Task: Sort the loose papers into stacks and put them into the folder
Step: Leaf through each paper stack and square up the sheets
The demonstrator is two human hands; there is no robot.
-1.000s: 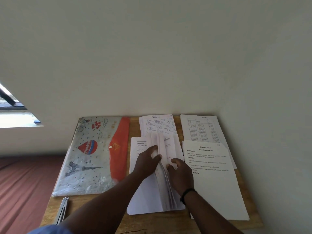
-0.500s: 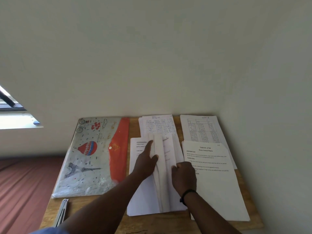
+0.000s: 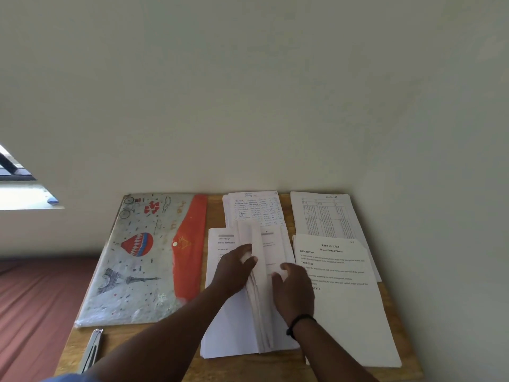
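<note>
A thick stack of printed papers (image 3: 225, 323) lies in the middle of the wooden table (image 3: 132, 340). Several of its sheets stand raised like turned pages. My left hand (image 3: 234, 267) holds the raised sheets from the left, thumb against them. My right hand (image 3: 293, 290), a black band at its wrist, presses on the stack's right half with its thumb at the sheets' edge. A plastic folder (image 3: 140, 260) with an orange flap, a balloon and a tower print lies flat on the left.
A handwritten stack (image 3: 254, 206) and a table-printed stack (image 3: 326, 215) lie at the back. A printed stack headed with a task title (image 3: 349, 301) lies on the right. A metal tool (image 3: 92, 350) sits near the front left edge. Walls close the back and right.
Both hands keep leafing through the middle stack: the raised sheets have shifted, my left fingers have curled back onto them, and my right thumb has moved up to their edge.
</note>
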